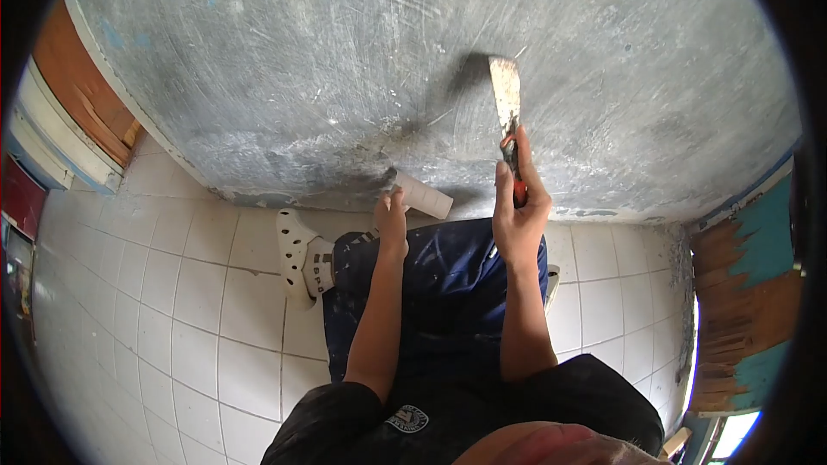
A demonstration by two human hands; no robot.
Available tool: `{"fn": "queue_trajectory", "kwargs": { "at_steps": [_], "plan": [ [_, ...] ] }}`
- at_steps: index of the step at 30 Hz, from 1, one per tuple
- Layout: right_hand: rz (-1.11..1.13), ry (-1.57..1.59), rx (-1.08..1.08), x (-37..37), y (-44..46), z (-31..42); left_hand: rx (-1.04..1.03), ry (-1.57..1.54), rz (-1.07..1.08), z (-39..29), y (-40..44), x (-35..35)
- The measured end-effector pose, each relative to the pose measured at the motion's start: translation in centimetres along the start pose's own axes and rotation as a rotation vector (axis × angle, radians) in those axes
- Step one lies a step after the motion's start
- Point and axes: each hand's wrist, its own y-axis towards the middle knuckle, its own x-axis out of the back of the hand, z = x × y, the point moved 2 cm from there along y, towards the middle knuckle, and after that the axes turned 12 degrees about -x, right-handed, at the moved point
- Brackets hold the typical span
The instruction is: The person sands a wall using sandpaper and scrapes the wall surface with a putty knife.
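Observation:
My right hand (522, 215) grips the red and black handle of a scraper (506, 90). Its worn, pale-stained blade points up toward the grey wall (345, 69); whether it touches the wall I cannot tell. Lower and to the left, my left hand (391, 220) is closed around the near side of a whitish, brick-like block (422, 196). The block lies tilted close to the foot of the wall, and a dark patch shows at its upper left end. Pale scratches and powdery marks cover the wall.
White floor tiles (250, 310) spread below the wall. A white clog (295, 258) is on my left foot. An orange-brown wooden door (86, 86) stands at the far left, and a peeling teal and brown wooden panel (745, 293) at the right.

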Motion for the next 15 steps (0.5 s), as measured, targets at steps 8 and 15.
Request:
{"fn": "queue_trajectory", "kwargs": {
  "at_steps": [8,15],
  "plan": [
    [0.006,0.009,-0.061,-0.3,0.1,-0.2,0.013,0.04,-0.045,0.3,0.2,-0.1],
    [0.006,0.019,-0.082,-0.3,0.9,2.2,0.023,0.028,-0.003,0.8,0.3,0.1]
  ]
}}
